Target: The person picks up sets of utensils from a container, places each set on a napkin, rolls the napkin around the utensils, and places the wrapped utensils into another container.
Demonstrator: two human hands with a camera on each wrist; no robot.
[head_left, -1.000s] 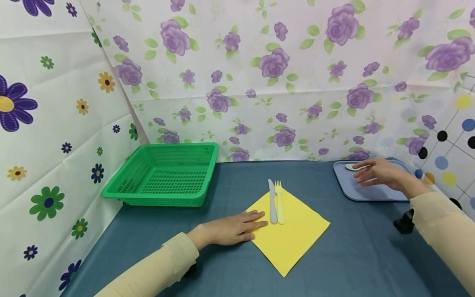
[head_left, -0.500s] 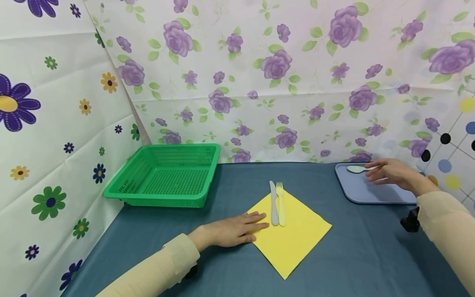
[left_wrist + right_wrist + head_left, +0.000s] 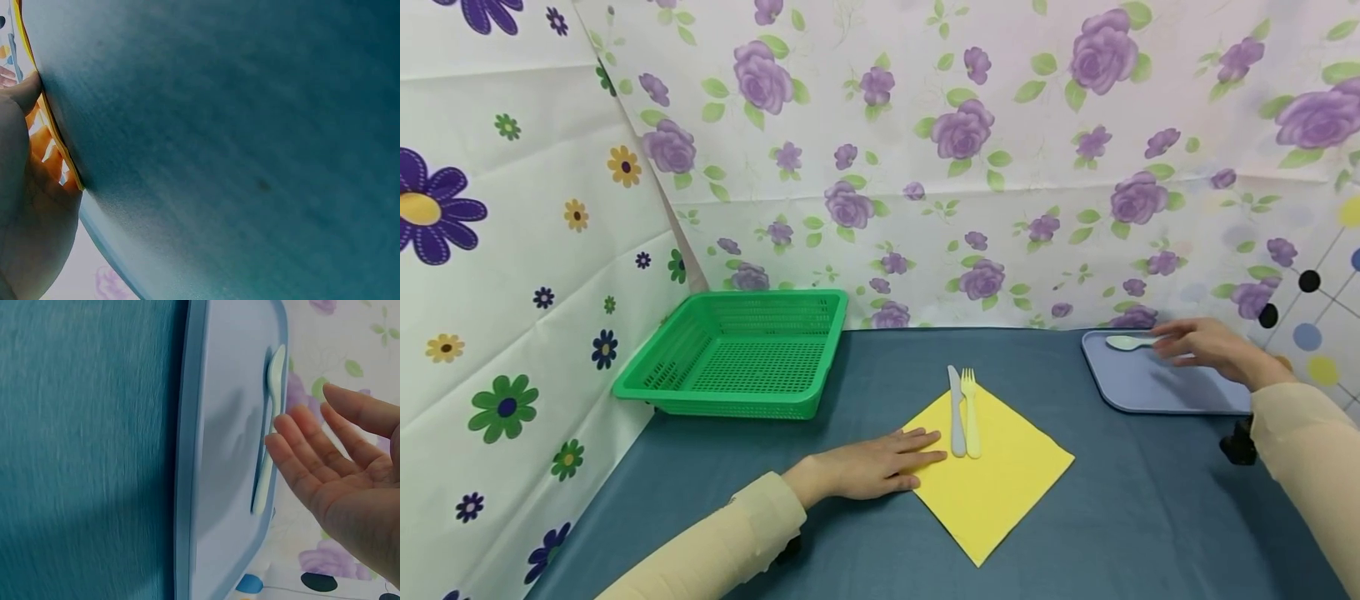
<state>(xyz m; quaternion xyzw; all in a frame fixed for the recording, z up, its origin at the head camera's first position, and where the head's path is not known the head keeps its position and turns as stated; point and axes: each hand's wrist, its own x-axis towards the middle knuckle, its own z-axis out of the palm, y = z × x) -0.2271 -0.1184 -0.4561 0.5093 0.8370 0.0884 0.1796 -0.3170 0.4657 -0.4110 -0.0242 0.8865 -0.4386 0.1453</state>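
A pale green spoon lies along the back of the lavender-blue tray. My right hand hovers above it, fingers slightly bent and apart, with nothing in its grasp; the fingertips overlap the spoon's handle in the right wrist view. On the left corner of a yellow napkin, set diamond-wise, my left hand rests flat with spread fingers. A grey knife and a pale yellow fork lie side by side on that napkin, just right of the left fingertips.
A green plastic basket stands at the back left of the blue-covered table. Flower-printed sheets hang behind and at the left side. The tray sits at the back right, near a dotted sheet.
The right hand has drawn slightly right relative to the spoon, so more of the spoon shows. The view has shifted a little. The left hand stays on the napkin.
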